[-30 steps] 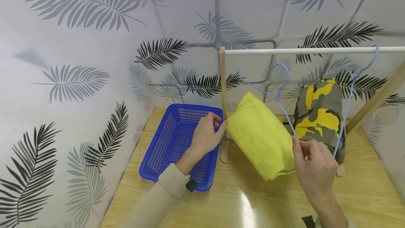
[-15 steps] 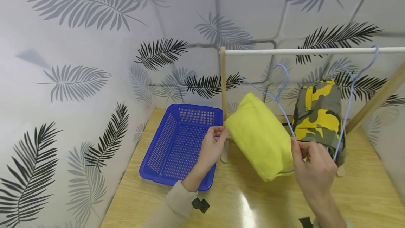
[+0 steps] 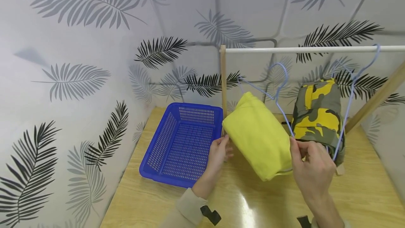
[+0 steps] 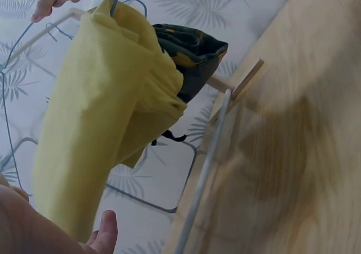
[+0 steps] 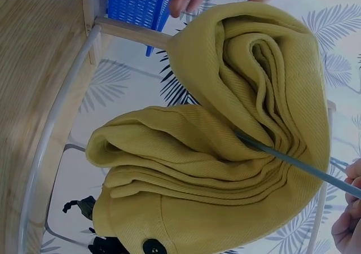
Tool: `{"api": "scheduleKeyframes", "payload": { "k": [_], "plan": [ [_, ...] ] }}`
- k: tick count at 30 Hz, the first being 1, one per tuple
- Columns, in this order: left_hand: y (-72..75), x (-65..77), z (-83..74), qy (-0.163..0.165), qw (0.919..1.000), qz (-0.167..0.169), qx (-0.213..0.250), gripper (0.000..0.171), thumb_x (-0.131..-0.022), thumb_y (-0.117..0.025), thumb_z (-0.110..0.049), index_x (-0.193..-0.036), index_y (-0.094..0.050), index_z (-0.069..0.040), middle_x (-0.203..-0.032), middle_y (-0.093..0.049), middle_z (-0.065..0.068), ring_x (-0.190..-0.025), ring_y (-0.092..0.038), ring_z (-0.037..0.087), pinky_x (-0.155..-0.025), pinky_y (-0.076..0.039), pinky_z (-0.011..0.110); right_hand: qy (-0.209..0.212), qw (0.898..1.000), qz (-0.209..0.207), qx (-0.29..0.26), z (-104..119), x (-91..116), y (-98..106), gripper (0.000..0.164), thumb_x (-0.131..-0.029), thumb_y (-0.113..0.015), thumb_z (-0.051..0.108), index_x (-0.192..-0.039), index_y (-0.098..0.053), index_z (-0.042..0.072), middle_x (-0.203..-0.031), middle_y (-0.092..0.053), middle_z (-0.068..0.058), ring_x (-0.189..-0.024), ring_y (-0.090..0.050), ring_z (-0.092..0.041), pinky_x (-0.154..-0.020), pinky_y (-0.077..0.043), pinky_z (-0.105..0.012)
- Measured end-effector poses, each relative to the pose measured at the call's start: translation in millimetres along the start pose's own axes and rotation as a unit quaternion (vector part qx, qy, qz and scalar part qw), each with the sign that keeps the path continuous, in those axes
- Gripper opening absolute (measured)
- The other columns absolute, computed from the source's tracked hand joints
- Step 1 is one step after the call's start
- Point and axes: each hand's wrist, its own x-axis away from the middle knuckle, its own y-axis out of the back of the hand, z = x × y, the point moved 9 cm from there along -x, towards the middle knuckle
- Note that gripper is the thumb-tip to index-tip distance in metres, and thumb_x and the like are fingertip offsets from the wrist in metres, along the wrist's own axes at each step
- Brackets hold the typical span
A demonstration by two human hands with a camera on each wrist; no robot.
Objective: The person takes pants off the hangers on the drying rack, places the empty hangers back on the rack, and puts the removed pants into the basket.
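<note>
A folded yellow garment (image 3: 257, 136) hangs in thick layers over a light-blue wire hanger (image 3: 286, 76). A dark button shows on the cloth in the right wrist view. My right hand (image 3: 314, 168) pinches the hanger at its lower right corner, holding it up in front of the rack. My left hand (image 3: 216, 157) is at the garment's lower left side, thumb and fingers apart. In the left wrist view the left hand (image 4: 34, 226) lies by the cloth's lower end; whether it touches is hard to tell. The hanger's bar is mostly hidden inside the folds.
Behind the garment stands a rack with a white rail (image 3: 316, 50) and wooden posts. A camouflage garment (image 3: 317, 112) hangs on a second blue hanger (image 3: 349, 97) to the right. On the wooden table (image 3: 246, 207), a blue basket (image 3: 158, 129) stands at the left.
My left hand has moved right and down from over the basket to the garment's lower left side. The garment and right hand have shifted slightly left.
</note>
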Motion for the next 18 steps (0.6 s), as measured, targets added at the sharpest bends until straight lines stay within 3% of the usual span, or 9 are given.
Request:
{"api": "scheduleKeyframes", "payload": {
  "k": [3, 6, 9, 13, 18],
  "plan": [
    [-7.5, 0.6, 11.1, 0.023, 0.9992, 0.021, 0.025, 0.064, -0.106, -0.059, -0.044, -0.143, -0.048, 0.008, -0.132, -0.064, 0.024, -0.11, -0.069, 0.028, -0.096, -0.062, 0.041, -0.003, 1.0, -0.002, -0.005, -0.6, 0.4, 0.2, 0.055, -0.105, -0.063, 0.035, -0.073, -0.064, -0.01, -0.057, -0.059, -0.019, -0.051, -0.042, -0.025, -0.052, -0.03, -0.021],
    [-15.6, 0.3, 19.6, 0.037, 0.9965, 0.04, 0.063, 0.063, -0.105, -0.059, -0.048, -0.138, -0.052, 0.005, -0.121, -0.071, 0.016, -0.101, -0.071, 0.02, -0.094, -0.061, 0.036, -0.006, 1.0, -0.007, -0.012, -1.1, 1.0, 0.4, 0.053, -0.104, -0.065, 0.033, -0.073, -0.065, -0.01, -0.057, -0.059, -0.019, -0.052, -0.042, -0.024, -0.053, -0.03, -0.021],
    [-24.4, -0.5, 25.6, 0.048, 0.991, 0.06, 0.109, 0.058, -0.104, -0.059, -0.05, -0.135, -0.056, 0.0, -0.111, -0.073, 0.007, -0.093, -0.069, 0.014, -0.09, -0.058, 0.032, -0.011, 1.0, -0.01, -0.017, -1.2, 1.7, -0.3, 0.049, -0.102, -0.067, 0.03, -0.073, -0.066, -0.01, -0.057, -0.059, -0.019, -0.052, -0.042, -0.023, -0.053, -0.03, -0.021],
    [-35.4, -1.7, 31.9, 0.066, 0.983, 0.087, 0.147, 0.058, -0.103, -0.059, -0.055, -0.133, -0.061, -0.006, -0.112, -0.07, 0.003, -0.097, -0.066, 0.014, -0.092, -0.055, 0.032, -0.014, 1.0, -0.008, -0.018, -0.7, 3.4, -2.2, 0.045, -0.1, -0.069, 0.027, -0.073, -0.066, -0.009, -0.057, -0.059, -0.019, -0.053, -0.042, -0.023, -0.053, -0.029, -0.021],
    [-43.3, -1.9, 38.5, 0.09, 0.9722, 0.09, 0.197, 0.055, -0.102, -0.06, -0.056, -0.129, -0.059, -0.008, -0.109, -0.065, 0.002, -0.099, -0.062, 0.014, -0.092, -0.053, 0.03, -0.016, 1.0, -0.01, -0.025, 0.3, 5.5, -2.9, 0.044, -0.099, -0.069, 0.026, -0.073, -0.066, -0.009, -0.057, -0.059, -0.018, -0.053, -0.043, -0.024, -0.054, -0.029, -0.021]
  ]
}}
